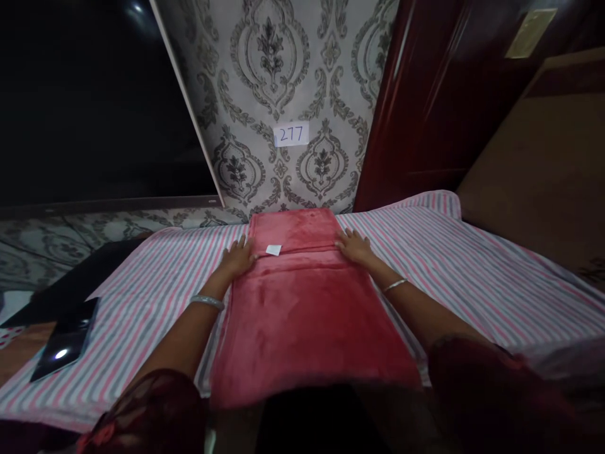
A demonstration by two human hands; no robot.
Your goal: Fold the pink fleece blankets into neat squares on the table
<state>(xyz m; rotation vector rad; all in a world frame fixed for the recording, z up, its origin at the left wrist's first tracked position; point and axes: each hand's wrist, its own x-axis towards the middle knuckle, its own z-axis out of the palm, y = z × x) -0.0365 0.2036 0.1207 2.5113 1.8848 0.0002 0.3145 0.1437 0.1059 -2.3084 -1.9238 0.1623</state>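
Observation:
A red plush towel (307, 309) lies lengthwise on a pink, grey and white striped sheet (472, 271). Its far end is folded back toward me, and a small white label (273, 250) shows near the fold. My left hand (239, 257) lies flat on the towel's left edge beside the fold, fingers spread. My right hand (354, 246) lies flat on the right edge at the same height, fingers spread too. Each wrist wears a silver bangle. Neither hand holds anything.
A patterned wallpaper wall stands behind the surface, with a white tag reading 277 (291, 133). A dark screen (89, 101) fills the upper left. A dark red door (439, 94) rises at the right. A glossy black flat object (66, 343) lies at the sheet's left edge.

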